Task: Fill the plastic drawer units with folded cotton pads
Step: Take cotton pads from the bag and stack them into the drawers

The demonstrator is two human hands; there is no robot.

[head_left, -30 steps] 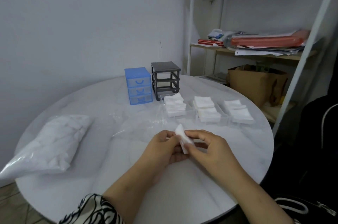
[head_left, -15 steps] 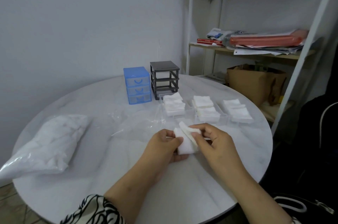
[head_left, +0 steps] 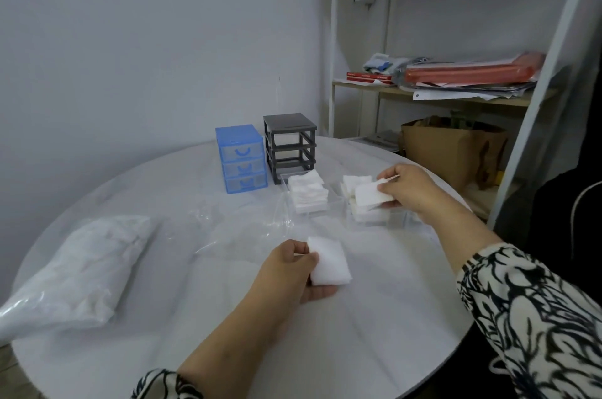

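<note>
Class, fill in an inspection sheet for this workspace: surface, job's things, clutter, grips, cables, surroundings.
Surface: round white table.
Job's things: blue plastic drawer unit, drawers in; grey plastic drawer frame, drawers out; clear drawers of folded pads.
Clutter: plastic bag of white cotton; clear plastic wrap.
Grips: left hand holds white pad stack; right hand holds folded pad over middle drawer.
Cables: nothing seen.
Surroundings: shelf of papers; brown paper bag.

Folded white cotton pad (head_left: 369, 196) held over a clear drawer (head_left: 379, 219) of pads. Second pad stack (head_left: 329, 260) held nearer. Blue drawer unit (head_left: 241, 159) and grey frame (head_left: 290, 146) stand behind.
</note>
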